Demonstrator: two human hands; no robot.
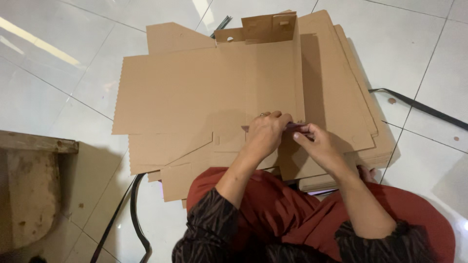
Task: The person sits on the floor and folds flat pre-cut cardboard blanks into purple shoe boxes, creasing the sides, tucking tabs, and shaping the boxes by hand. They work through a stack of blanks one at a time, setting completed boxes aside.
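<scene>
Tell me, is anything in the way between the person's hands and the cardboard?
No. The left hand and right hand already rest on the near edge of the flat cardboard sheet, pinching a small flap. Nothing lies between them.

A brown corrugated cardboard box blank (209, 90) lies unfolded on top of a stack of flat cardboard blanks (365, 122) on the white tiled floor. Its broad panel spreads flat toward nine o'clock, with a zigzag-cut left edge. At twelve o'clock a slotted end flap with a round hole stands upright, and a side wall rises along the crease toward three o'clock. At six o'clock its near flap is partly folded up.
</scene>
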